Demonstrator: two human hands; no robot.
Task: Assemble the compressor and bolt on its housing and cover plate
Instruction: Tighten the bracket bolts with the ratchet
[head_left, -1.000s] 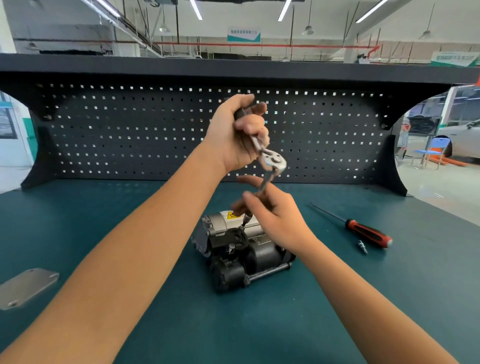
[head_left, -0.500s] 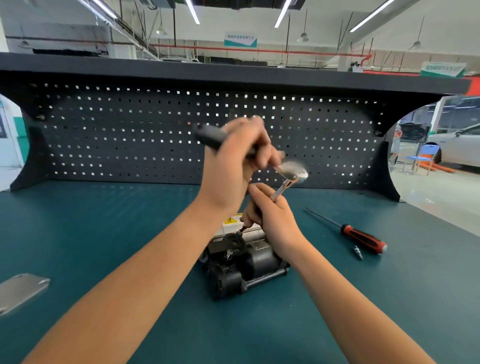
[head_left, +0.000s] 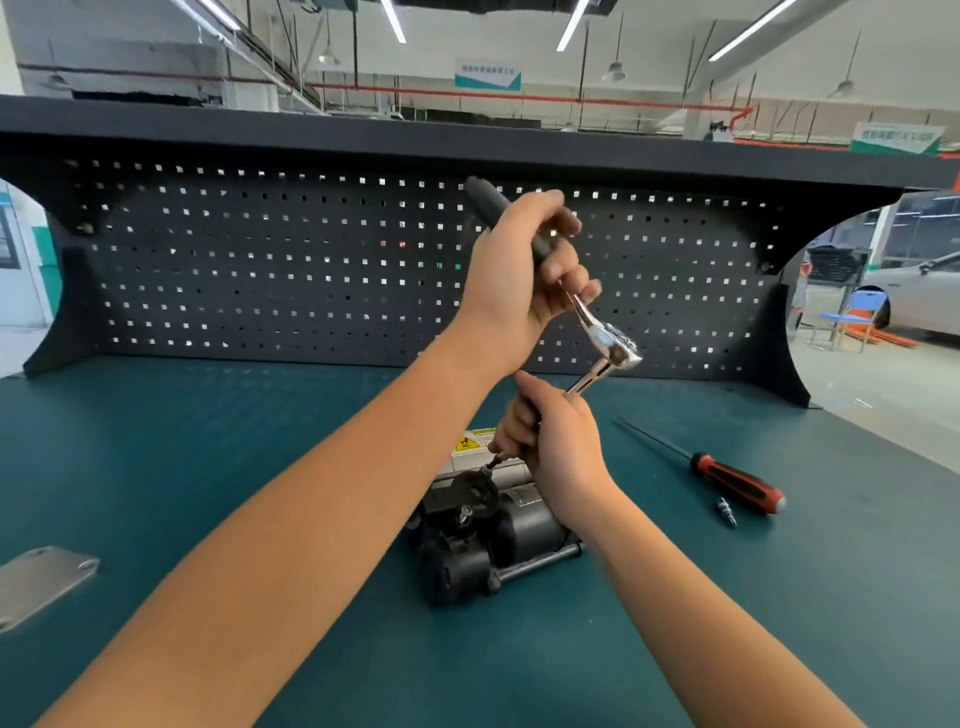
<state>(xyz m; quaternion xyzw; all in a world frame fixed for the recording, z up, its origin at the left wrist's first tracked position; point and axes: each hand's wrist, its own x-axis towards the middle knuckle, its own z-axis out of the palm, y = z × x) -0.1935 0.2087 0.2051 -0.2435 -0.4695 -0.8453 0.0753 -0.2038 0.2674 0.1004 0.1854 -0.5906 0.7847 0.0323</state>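
Note:
The black and silver compressor (head_left: 488, 535) lies on the green bench mat (head_left: 260, 447), near the middle. My left hand (head_left: 519, 275) grips the black handle of a chrome ratchet wrench (head_left: 610, 343), held high above the compressor. My right hand (head_left: 556, 447) holds the ratchet's extension bar, whose tip reaches down to a bolt on the top of the compressor. A grey cover plate (head_left: 41, 579) lies flat at the mat's left edge, away from both hands.
A red and black screwdriver (head_left: 727, 475) lies to the right of the compressor, with a small metal bit (head_left: 726, 510) beside it. A black pegboard (head_left: 311, 270) backs the bench. A workshop floor with a chair and a car shows at far right.
My left hand swung the ratchet handle from level to tilted up and back. My right hand closed round the extension bar and kept its tip on the compressor.

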